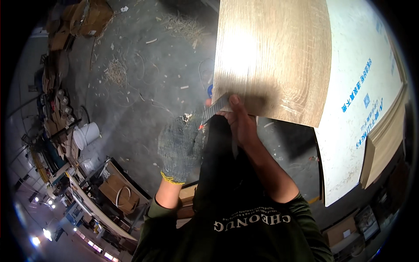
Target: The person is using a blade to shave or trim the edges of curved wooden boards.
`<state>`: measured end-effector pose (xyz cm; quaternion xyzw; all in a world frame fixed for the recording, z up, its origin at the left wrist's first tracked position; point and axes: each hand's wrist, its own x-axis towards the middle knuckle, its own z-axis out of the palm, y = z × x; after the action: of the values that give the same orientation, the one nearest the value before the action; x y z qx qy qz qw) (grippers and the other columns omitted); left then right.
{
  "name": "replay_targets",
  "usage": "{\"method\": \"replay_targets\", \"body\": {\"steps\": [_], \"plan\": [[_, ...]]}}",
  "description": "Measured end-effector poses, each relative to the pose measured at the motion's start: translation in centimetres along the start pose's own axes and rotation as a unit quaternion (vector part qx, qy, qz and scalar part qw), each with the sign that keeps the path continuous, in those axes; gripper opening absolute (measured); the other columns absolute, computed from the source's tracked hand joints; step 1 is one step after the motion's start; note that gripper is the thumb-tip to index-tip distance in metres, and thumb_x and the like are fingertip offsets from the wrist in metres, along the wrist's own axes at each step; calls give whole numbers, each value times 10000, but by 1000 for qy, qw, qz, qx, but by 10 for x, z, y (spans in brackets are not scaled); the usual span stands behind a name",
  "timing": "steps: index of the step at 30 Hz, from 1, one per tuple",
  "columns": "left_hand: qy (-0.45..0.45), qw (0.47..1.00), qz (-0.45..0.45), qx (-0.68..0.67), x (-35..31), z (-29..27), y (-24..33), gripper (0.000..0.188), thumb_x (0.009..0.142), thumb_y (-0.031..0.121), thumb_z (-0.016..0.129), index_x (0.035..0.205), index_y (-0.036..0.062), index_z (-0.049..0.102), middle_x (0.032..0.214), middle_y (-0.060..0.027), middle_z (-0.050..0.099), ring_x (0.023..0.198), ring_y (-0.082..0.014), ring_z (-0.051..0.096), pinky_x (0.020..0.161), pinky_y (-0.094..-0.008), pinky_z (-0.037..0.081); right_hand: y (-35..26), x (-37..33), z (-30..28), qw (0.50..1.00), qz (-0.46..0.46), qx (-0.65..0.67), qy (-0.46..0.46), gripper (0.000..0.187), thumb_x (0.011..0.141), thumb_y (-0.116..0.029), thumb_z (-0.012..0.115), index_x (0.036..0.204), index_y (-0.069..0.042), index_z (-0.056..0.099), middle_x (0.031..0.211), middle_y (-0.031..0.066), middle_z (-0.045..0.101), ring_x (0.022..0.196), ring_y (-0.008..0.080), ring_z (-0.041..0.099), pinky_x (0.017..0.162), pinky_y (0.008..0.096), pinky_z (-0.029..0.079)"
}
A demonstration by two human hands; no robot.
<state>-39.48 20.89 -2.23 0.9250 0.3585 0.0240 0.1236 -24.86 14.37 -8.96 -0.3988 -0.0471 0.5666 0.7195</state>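
Grey floor (pixel 144 39), strewn with shavings (pixel 117 72), spreads toward ten o'clock. My bare right hand (pixel 242 123), nearer, pinches the board (pixel 279 56) at its near left corner; its length runs toward twelve. Between my hands a striped strip (pixel 215 108) slants seven to one, upper end by my right thumb. Whether my gloved left hand (pixel 181 146) grips it, I cannot tell.
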Motion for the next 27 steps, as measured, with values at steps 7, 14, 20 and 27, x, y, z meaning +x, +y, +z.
{"method": "replay_targets", "body": {"steps": [7, 14, 20, 27], "plan": [[33, 999, 23, -33, 9, 3, -6, 439, 834, 192, 684, 1264, 141, 614, 869, -148, 609, 741, -331, 588, 644, -422, 468, 4, 1, -1, 999, -33, -19, -17, 465, 1025, -318, 418, 1336, 27, 432, 1235, 170, 569, 1064, 290, 632, 878, 394, 522], [33, 999, 35, 21, 2, 1, -6, 437, 831, 197, 690, 1259, 148, 621, 856, -144, 613, 731, -333, 589, 642, -423, 469, 22, 2, -14, 997, -4, -64, 34, 482, 1035, -336, 392, 1328, 45, 424, 1220, 178, 569, 1085, 295, 618, 885, 414, 522], [12, 999, 28, -10, 14, -8, 0, 440, 829, 213, 694, 1259, 158, 623, 881, -141, 625, 736, -330, 597, 650, -421, 476, 36, 4, -20, 995, -6, -83, 49, 503, 1037, -346, 384, 1309, 76, 420, 1191, 191, 572, 1079, 311, 618, 914, 432, 512], [34, 999, 28, -28, 30, -3, -13, 394, 835, 169, 679, 1226, 132, 643, 903, -157, 644, 765, -332, 613, 675, -416, 495, 7, 1, -3, 998, -1, -57, -13, 527, 1028, -373, 400, 1305, 76, 425, 1188, 180, 567, 1036, 285, 621, 939, 438, 492]]}}
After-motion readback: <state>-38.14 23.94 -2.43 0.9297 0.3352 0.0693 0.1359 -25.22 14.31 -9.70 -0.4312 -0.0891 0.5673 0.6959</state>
